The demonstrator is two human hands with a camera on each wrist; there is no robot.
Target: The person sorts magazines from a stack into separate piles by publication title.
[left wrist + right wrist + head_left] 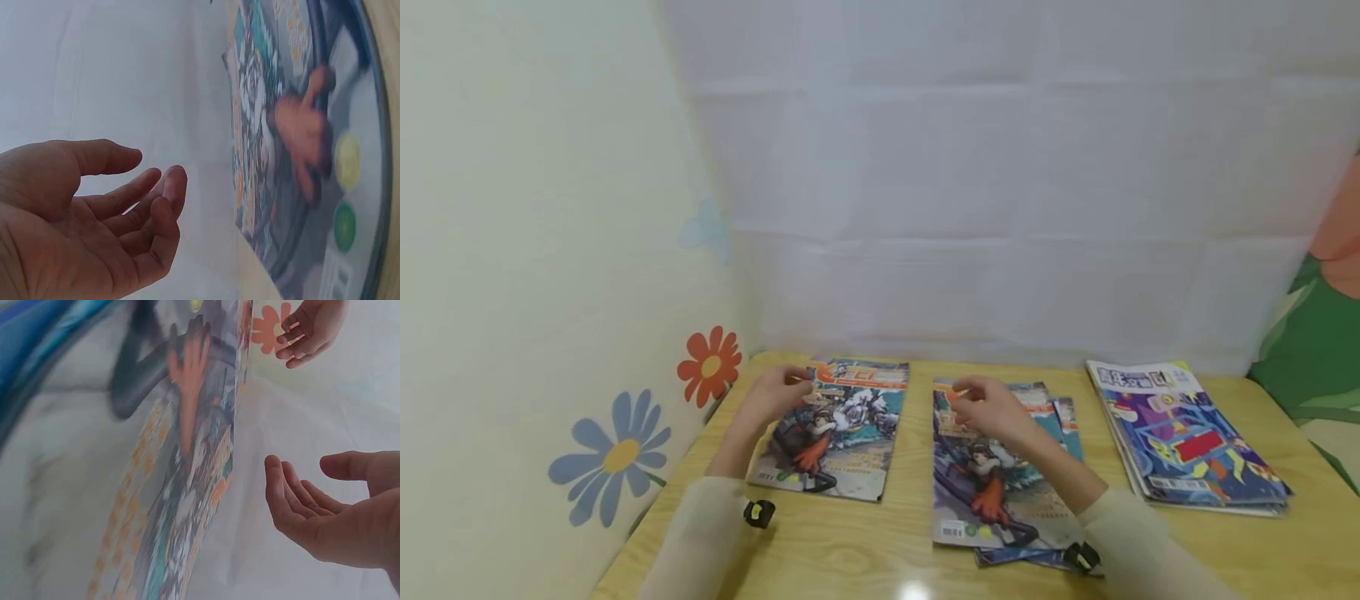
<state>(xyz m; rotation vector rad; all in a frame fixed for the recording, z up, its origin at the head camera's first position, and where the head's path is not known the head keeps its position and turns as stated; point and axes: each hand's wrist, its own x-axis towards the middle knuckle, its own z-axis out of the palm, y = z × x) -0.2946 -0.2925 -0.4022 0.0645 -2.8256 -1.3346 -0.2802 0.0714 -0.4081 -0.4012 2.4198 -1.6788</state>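
My left hand (781, 393) hovers over the upper left edge of a magazine (850, 433) with a comic-style cover. Its fingers are loosely bent and hold nothing; in the left wrist view the hand (106, 219) is apart from the cover (281, 144). Over a second magazine (992, 492) with the same kind of cover, my right hand (991, 408) hangs in the air. The right wrist view shows this hand (337, 519) with relaxed fingers and a gap between thumb and fingertips. Further magazines (1071, 425) lie partly hidden beneath that second one.
A stack of magazines (1187, 437) with a purple-blue cover lies on the right of the wooden table (842, 550). A wall with painted flowers (621, 457) borders the left side. Behind the table hangs a white creased sheet (1000, 183).
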